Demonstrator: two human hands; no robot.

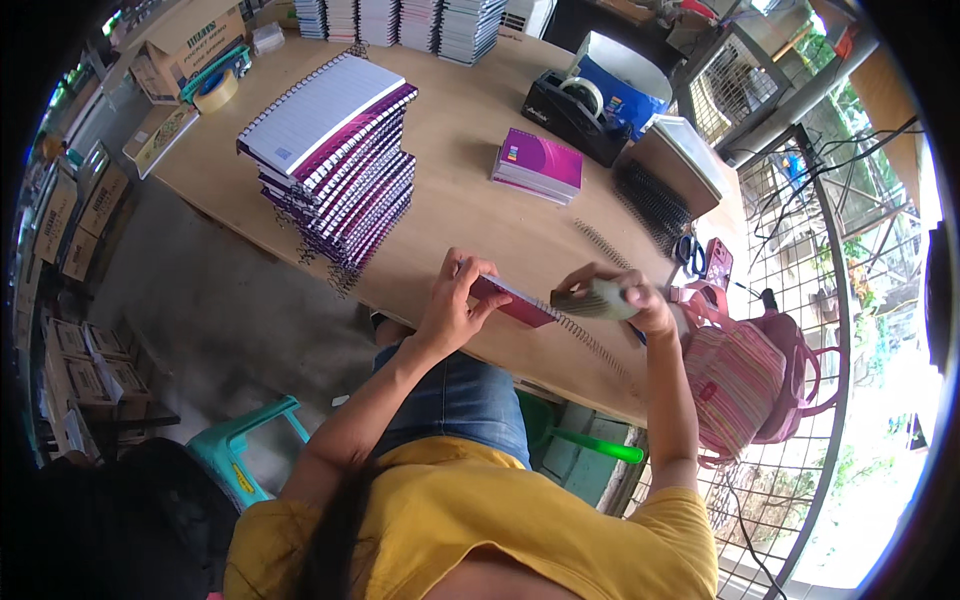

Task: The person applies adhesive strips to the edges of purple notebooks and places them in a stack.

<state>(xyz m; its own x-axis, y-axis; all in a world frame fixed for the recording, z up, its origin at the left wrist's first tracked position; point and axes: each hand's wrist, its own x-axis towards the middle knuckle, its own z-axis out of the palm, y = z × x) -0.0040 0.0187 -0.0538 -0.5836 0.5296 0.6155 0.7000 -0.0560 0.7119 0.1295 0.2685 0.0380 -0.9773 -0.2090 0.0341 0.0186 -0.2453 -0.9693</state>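
My left hand (455, 310) pinches a small purple notebook (527, 312) by its edge, tilted over the near side of the table. A long wire coil (597, 347) runs from the notebook's edge toward the lower right, its far part lying beyond the cover. My right hand (640, 298) is closed around a rounded, grey-green ribbed object (597, 300), blurred, just right of the notebook's coiled edge. I cannot make out its kind. Farther up the table lies a stack of small purple notebooks or pads (540, 165). Another loose coil (602, 243) rests beyond my right hand.
A tall stack of spiral notebooks (335, 150) stands at left. Paper stacks (470, 32) line the back. A black tape dispenser (572, 118), a pile of black coils (650, 205), scissors (690, 254) and a phone (718, 262) are at right. A pink striped bag (737, 375) sits beside the table.
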